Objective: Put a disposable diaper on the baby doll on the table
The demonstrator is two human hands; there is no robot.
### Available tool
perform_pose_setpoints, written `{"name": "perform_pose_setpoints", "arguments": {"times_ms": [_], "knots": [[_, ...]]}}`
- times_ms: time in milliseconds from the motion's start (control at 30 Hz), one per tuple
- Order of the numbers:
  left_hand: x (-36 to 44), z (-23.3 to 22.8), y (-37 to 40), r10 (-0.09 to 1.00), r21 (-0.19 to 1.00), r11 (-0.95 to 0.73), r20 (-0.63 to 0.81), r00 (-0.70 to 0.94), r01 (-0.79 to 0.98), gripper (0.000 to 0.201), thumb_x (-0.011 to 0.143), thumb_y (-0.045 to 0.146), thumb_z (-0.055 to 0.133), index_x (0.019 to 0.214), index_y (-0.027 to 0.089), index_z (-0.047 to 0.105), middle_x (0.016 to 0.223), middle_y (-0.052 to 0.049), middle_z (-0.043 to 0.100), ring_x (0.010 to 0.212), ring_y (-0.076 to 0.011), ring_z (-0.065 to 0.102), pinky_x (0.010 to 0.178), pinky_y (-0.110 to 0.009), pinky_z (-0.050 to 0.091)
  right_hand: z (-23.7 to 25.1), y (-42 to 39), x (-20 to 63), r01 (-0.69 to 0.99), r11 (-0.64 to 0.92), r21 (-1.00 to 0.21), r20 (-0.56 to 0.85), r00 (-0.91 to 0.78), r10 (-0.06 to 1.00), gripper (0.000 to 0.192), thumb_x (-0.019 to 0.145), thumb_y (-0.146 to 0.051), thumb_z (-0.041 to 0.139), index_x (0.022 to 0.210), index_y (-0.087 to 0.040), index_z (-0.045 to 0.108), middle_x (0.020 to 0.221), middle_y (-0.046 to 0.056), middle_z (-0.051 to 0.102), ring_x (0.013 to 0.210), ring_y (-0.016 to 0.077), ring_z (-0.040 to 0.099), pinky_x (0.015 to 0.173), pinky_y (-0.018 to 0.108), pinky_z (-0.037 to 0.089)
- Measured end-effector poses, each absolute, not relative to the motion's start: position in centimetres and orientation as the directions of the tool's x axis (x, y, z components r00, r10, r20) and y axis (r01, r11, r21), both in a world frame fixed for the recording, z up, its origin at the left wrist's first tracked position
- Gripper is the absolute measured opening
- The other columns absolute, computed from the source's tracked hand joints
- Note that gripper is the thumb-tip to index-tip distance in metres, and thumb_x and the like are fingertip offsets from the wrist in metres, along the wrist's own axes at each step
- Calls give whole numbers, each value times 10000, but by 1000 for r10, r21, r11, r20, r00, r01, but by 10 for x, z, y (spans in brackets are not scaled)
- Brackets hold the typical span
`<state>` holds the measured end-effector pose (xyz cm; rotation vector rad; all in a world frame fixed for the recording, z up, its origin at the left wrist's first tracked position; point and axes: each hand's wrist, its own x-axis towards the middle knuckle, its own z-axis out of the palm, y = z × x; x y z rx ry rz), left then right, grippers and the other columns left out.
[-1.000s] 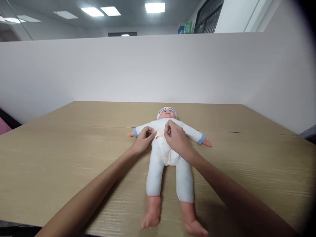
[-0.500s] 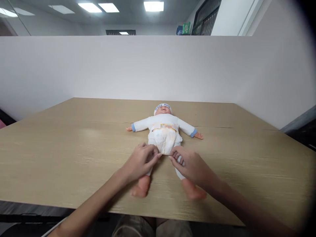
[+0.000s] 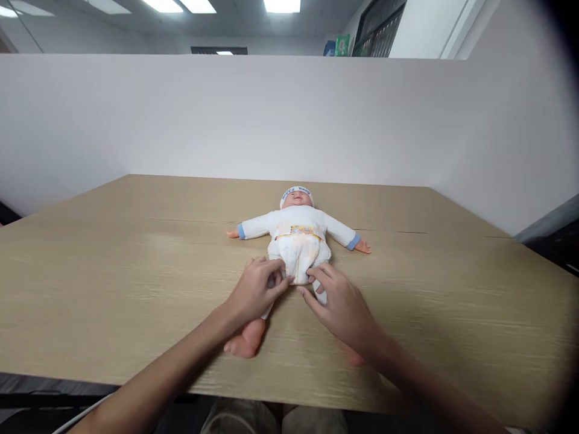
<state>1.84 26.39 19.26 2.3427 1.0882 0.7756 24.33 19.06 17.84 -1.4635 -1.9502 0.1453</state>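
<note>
A baby doll [image 3: 296, 216] in white clothes with blue cuffs lies on its back, head away from me, arms spread. A white diaper [image 3: 298, 253] with a colourful printed waistband covers its hips. My left hand [image 3: 261, 282] is closed at the diaper's left leg edge, thumb and fingers pinching there. My right hand [image 3: 337, 298] is at the opposite leg edge. Its fingertips touch the diaper while the thumb stands apart, below the crotch. The doll's left-side foot [image 3: 248, 340] shows beneath my left wrist; my right hand mostly hides the other leg and foot.
The doll lies on a wide wooden table [image 3: 136, 265] with its front edge close to my lap. A white partition wall [image 3: 271, 114] rises behind the table. A dark object [image 3: 556, 229] stands by the right edge.
My right thumb has moved away from its fingers, toward the middle below the diaper. The doll's legs have shifted, the left-side foot moving outward and the other going mostly behind my right hand.
</note>
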Motion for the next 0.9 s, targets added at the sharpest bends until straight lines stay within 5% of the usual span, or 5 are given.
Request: {"name": "perform_pose_setpoints", "arguments": {"times_ms": [267, 500, 700, 900], "knots": [[15, 189, 264, 745, 642, -644, 402, 532, 417, 162, 1093, 391, 673, 1019, 251, 705, 1366, -98, 711, 1268, -332, 650, 1108, -474, 482, 174, 186, 242, 774, 394, -496, 454, -156, 877, 225, 1051, -280, 716, 1271, -253, 674, 1382, 137, 728, 1147, 357, 731, 940, 522, 616], [15, 187, 266, 773, 669, -598, 336, 537, 441, 216, 1081, 420, 679, 968, 248, 613, 991, -44, 696, 990, -288, 627, 920, -428, 479, 174, 190, 240, 769, 364, -525, 434, -125, 892, 208, 1020, -333, 744, 1183, -240, 656, 1098, 108, 781, 1001, 339, 733, 859, 471, 582], [16, 172, 273, 871, 875, -413, 299, 390, 252, 386, 995, 461, 800, 1180, 245, 538, 1148, -36, 673, 919, -209, 612, 841, -359, 486, 174, 201, 247, 588, 188, -787, 316, 123, 941, 311, 966, -421, 735, 1176, -266, 566, 977, 21, 788, 677, 213, 677, 675, 359, 503], [16, 173, 273, 940, 951, -225, 156, 302, 209, 571, 905, 528, 901, 1236, 217, 555, 1097, -31, 719, 866, -186, 630, 800, -330, 477, 180, 201, 258, 571, 132, -810, 302, 214, 929, 353, 926, -527, 806, 1072, -275, 607, 1031, 32, 847, 848, 259, 766, 781, 376, 513]]}}
